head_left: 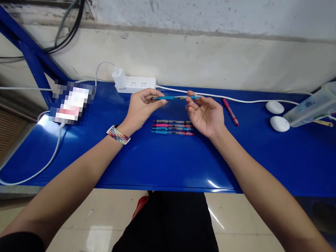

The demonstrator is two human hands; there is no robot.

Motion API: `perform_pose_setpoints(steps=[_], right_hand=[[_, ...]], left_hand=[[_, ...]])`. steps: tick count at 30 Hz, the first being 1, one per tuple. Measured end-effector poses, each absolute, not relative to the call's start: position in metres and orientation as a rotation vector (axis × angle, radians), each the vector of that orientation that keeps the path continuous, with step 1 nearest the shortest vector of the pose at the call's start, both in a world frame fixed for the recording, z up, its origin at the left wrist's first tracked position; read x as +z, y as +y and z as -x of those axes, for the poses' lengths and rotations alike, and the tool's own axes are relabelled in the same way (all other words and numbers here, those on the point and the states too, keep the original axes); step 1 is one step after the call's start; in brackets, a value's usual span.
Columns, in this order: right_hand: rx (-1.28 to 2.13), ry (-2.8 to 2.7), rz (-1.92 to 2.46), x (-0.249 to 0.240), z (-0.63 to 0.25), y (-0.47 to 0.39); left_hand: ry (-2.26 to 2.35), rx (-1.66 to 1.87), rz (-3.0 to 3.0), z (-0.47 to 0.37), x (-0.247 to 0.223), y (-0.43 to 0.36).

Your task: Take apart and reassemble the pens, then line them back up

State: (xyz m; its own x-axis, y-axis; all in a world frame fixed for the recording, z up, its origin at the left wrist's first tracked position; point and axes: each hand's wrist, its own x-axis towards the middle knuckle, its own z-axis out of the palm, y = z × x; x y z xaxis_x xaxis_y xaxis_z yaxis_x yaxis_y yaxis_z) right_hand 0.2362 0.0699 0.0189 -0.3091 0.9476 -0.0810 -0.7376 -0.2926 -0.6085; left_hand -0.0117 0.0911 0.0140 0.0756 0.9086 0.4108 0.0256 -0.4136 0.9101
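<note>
Slim blue-and-clear plastic pen (176, 97): between the hands, over the far part of the glossy blue table (161, 168). Should be light, stiff, a bit slick; pinch it near the blue ends. Left hand (141, 108) pinches the left end. Right hand (207, 116) has curled fingers at the right end; can't tell if they grip. Nearer: row of slim plastic pens (172, 127). Right: red cylindrical pen (230, 112), smooth white oval objects (279, 123), translucent tapered plastic cup (315, 103). Far: boxy white plastic power strip (141, 85).
</note>
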Motion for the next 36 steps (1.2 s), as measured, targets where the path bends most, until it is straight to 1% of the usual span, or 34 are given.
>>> perform_pose_setpoints(steps=[8, 29, 36], right_hand=[[1.827, -0.559, 0.467, 0.0172, -0.2359, 0.0702], [1.792, -0.571, 0.489, 0.0182, -0.2353, 0.0692], [1.783, -0.478, 0.516, 0.0177, -0.2349, 0.0694]], left_hand=[[0.953, 1.459, -1.579, 0.0108, 0.0155, 0.0898], [0.967, 1.477, -1.595, 0.0097, 0.0157, 0.0904], [0.956, 1.482, -1.598, 0.0097, 0.0157, 0.0904]])
